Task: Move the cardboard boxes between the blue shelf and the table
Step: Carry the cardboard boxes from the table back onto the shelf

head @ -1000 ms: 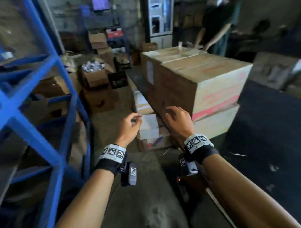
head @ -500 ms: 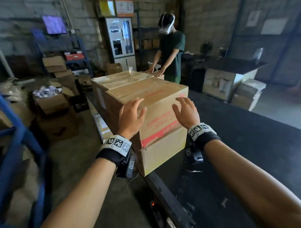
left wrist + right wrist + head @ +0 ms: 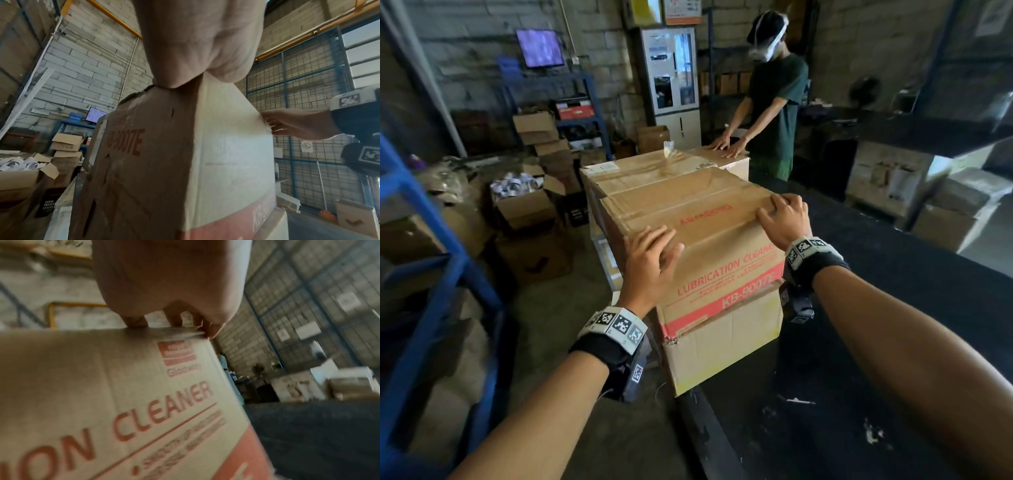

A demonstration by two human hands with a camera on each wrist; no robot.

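L hand (image 3: 650, 260) flat on box (image 3: 688, 202), R hand (image 3: 786, 219) hooks its corner; we reckon stiff, heavy: grip btm edges.

A person (image 3: 777, 102) in a dark green shirt is seen at the far end. A lit screen (image 3: 540, 48) is mounted on the block wall (image 3: 465, 58), near a white glass-fronted cabinet (image 3: 673, 78).

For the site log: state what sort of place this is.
Most likely a warehouse or stockroom. Taped cartons such as the Lubrication Cleaner carton sit stacked on a black table. A blue steel shelf stands beside it, and a wire-mesh partition closes off one side.
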